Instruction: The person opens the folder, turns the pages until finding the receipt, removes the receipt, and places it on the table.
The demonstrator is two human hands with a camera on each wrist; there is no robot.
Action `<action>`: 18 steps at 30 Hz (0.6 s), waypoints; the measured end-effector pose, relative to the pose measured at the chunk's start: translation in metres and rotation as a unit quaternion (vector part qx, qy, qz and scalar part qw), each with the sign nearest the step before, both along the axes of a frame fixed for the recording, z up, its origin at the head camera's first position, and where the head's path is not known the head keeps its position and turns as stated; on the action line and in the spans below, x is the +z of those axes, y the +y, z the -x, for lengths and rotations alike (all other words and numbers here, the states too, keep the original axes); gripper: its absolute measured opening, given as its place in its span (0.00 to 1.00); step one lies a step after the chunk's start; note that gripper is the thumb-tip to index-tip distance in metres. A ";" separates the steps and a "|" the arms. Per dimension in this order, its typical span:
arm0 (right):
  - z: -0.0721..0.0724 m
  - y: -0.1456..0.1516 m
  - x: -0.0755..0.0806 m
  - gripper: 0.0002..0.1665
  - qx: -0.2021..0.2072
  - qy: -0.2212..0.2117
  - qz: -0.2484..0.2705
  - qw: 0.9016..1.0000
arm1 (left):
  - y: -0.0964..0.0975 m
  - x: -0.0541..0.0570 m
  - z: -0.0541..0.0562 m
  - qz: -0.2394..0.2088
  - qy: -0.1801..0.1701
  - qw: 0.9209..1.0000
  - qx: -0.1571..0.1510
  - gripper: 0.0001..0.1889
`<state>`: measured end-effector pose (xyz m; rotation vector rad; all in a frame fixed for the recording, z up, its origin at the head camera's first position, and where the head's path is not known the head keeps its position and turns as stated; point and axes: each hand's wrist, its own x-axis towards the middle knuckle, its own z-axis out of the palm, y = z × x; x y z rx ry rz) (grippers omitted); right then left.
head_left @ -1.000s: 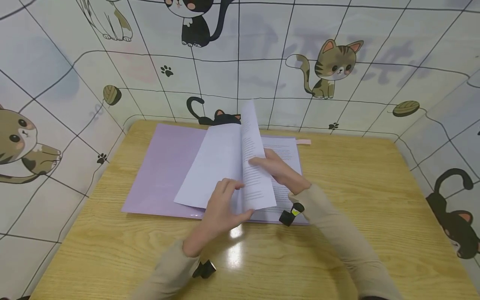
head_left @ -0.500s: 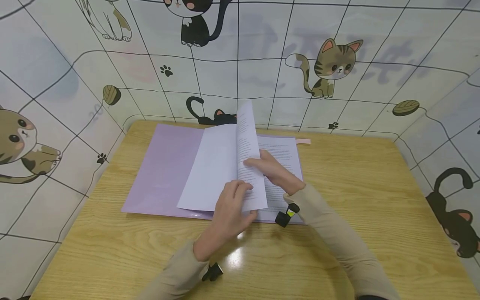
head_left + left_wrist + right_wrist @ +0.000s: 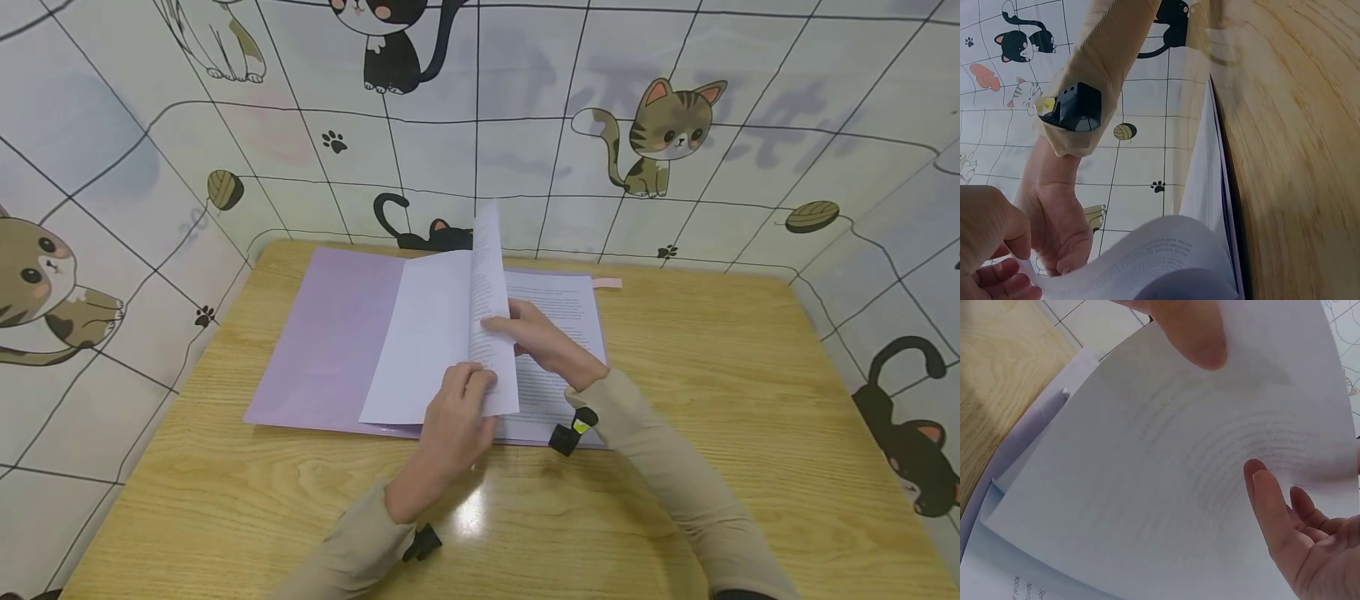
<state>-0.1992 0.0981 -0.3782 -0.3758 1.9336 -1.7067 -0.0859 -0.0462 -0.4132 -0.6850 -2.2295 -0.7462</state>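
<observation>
Lavender folder [image 3: 322, 342] lies spread on the wood-grain tabletop [image 3: 712, 375], toward its far side and left of centre; its left cover rests flat. One printed page [image 3: 487, 267] stands raised near the middle of the folder, between a blank white page [image 3: 427, 333] on the left and printed sheets [image 3: 555, 308] on the right. Text lines run across the face of the raised page; wording too small to read in the head view. Left wrist view shows the paper bowing in a curve rather than standing flat. Right hand [image 3: 543, 337] pinches the raised page near mid-height: thumb pressed on the printed face, other fingers behind the sheet. Left hand [image 3: 453, 425] is at the near lower corner of the same page, fingers bent, fingertips at the printed side; cannot tell whether they grip the paper or only touch it. Pale pink tab [image 3: 607, 283] projects past the far right corner of the folder. Both arms wear beige sleeves [image 3: 667, 458], with a small black device [image 3: 572, 429] at each wrist. Bright glare [image 3: 470, 508] marks the near tabletop, beside the left wrist. Backdrop [image 3: 517, 75]: white, dark grid lines, cartoon cats, paw prints and yarn balls.
</observation>
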 end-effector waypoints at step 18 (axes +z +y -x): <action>0.008 0.013 -0.002 0.28 -0.022 -0.010 0.001 1.000 | -0.041 -0.009 0.005 -0.088 -0.072 0.993 0.041 0.28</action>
